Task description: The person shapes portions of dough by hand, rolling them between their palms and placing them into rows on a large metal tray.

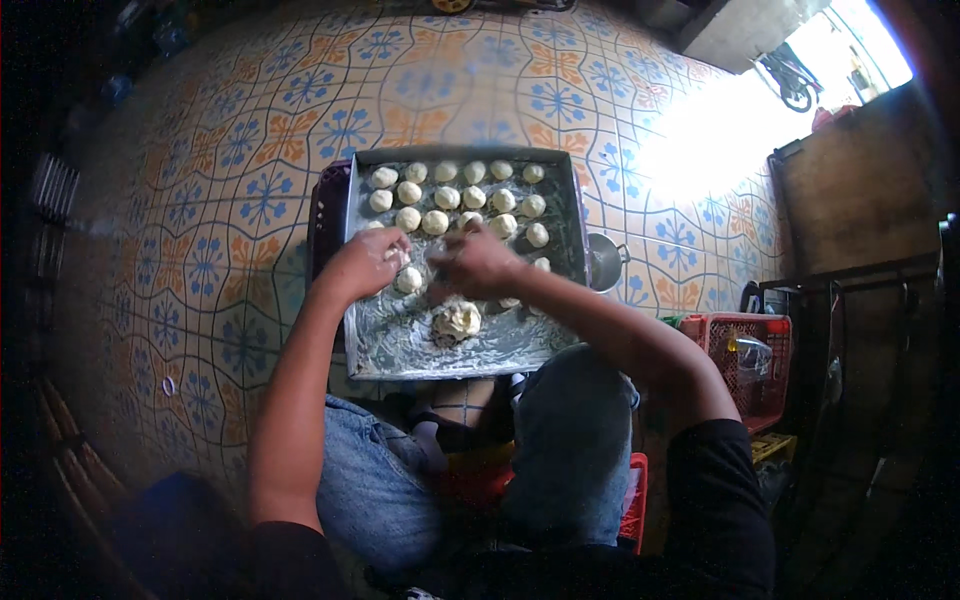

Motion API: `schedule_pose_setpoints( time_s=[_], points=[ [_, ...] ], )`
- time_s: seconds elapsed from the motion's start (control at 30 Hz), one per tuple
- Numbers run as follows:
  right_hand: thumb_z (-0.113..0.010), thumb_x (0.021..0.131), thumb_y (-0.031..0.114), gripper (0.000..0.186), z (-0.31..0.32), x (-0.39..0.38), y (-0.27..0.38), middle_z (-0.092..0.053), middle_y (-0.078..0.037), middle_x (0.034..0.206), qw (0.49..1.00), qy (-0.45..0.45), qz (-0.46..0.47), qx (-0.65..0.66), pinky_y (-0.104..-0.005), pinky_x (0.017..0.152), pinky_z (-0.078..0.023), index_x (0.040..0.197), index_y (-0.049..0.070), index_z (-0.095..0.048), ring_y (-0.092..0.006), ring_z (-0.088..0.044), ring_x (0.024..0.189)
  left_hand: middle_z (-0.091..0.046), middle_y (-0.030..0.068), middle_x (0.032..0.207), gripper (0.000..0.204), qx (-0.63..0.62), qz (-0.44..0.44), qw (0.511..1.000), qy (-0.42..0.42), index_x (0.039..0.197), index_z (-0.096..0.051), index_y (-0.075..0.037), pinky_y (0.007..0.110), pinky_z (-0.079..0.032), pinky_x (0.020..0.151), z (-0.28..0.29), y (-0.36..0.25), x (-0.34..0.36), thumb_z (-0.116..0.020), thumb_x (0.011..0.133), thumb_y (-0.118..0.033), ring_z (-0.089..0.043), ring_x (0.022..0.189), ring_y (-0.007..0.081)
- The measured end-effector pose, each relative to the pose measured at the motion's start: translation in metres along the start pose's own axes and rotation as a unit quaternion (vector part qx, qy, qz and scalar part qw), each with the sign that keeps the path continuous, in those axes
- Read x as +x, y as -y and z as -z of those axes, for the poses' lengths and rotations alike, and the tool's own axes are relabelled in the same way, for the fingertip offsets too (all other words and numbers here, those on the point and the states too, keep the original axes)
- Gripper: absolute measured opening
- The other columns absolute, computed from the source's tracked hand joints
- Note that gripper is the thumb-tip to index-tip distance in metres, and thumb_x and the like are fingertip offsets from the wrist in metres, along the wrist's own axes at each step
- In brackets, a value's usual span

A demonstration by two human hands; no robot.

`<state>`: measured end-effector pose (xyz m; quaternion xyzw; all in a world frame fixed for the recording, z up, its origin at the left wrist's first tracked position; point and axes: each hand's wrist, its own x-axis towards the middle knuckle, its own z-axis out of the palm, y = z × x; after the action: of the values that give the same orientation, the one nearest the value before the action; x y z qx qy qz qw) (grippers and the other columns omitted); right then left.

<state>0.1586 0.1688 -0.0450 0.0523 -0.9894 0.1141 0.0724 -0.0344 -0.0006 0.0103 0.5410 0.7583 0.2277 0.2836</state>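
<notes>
A large metal tray (400, 340) dusted with flour lies in front of me. Rows of pale dough balls (447, 197) fill its far part. My left hand (366, 264) is at the tray's left side, its fingers curled around a whitish dough ball that they partly hide. Just below those fingers sits another dough ball (409, 280). My right hand (478, 262) hovers over the middle of the tray, smeared by motion; whether it holds anything does not show. A bigger, rough lump of dough (457, 319) rests below it, near the tray's front edge.
The tray sits on a dark purple crate (328, 215). Beside its right edge is a metal pot (606, 262). A red crate (755, 350) stands farther right, with a clear plastic item in it. Patterned tiles (345, 130) cover the floor. My knees are close to the tray's front edge.
</notes>
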Motion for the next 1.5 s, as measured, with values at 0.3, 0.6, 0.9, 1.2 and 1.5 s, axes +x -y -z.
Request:
schedule_pose_setpoints(
  time_s=[0.3,0.6,0.9,1.2,1.5],
  points=[
    [-0.076,0.081,0.023,0.038,0.035,-0.082,-0.029,-0.07,-0.01,0.092,0.974,-0.124,-0.158,0.108,-0.0491,0.09,-0.044,0.116,0.014,-0.068,-0.0319,-0.067,0.086,-0.067,0.0188,0.103,0.02,-0.006,0.008,1.0,0.016,0.109,-0.065,-0.002,0.041,-0.052,0.087,-0.002,0.001,-0.01,-0.062,0.093,-0.013,-0.067,0.097,0.0299],
    [-0.065,0.103,0.022,0.012,0.056,-0.277,-0.075,-0.069,-0.003,0.082,0.428,-0.594,-0.571,0.371,-0.0286,0.069,-0.044,0.103,0.011,-0.06,-0.0144,-0.064,0.077,-0.064,0.0221,0.117,0.031,0.014,-0.025,0.991,0.131,0.122,-0.057,-0.005,0.05,-0.051,0.092,-0.079,0.002,-0.018,-0.061,0.095,-0.021,-0.063,0.109,0.042],
    [-0.062,0.098,0.043,0.046,-0.104,-0.356,-0.159,-0.075,-0.011,0.099,0.46,-0.374,-0.707,0.385,-0.0352,0.069,-0.052,0.113,0.0,-0.071,-0.019,-0.067,0.079,-0.051,0.0255,0.133,0.1,0.152,-0.028,0.967,0.201,0.16,-0.031,-0.023,0.051,-0.048,0.105,-0.13,-0.045,-0.008,-0.083,0.079,-0.046,-0.056,0.123,0.0464],
    [-0.062,0.1,0.035,0.046,0.042,-0.23,-0.097,-0.07,-0.018,0.128,0.657,-0.301,-0.55,0.418,-0.0386,0.102,-0.049,0.131,0.002,-0.067,-0.0269,-0.065,0.12,-0.05,0.0273,0.139,0.071,0.249,-0.088,0.958,0.115,0.142,-0.054,-0.019,0.054,-0.045,0.108,-0.167,-0.016,-0.03,-0.083,0.078,-0.031,-0.054,0.121,0.0496],
    [-0.073,0.088,0.03,0.035,0.122,-0.175,-0.042,-0.065,-0.016,0.122,0.868,-0.134,-0.45,0.16,-0.0464,0.091,-0.055,0.121,0.019,-0.072,-0.0375,-0.066,0.109,-0.053,0.0159,0.137,0.076,0.036,-0.116,0.992,0.018,0.143,-0.045,-0.013,0.047,-0.05,0.106,-0.122,-0.049,-0.031,-0.083,0.078,-0.025,-0.056,0.127,0.0397]
  ],
)
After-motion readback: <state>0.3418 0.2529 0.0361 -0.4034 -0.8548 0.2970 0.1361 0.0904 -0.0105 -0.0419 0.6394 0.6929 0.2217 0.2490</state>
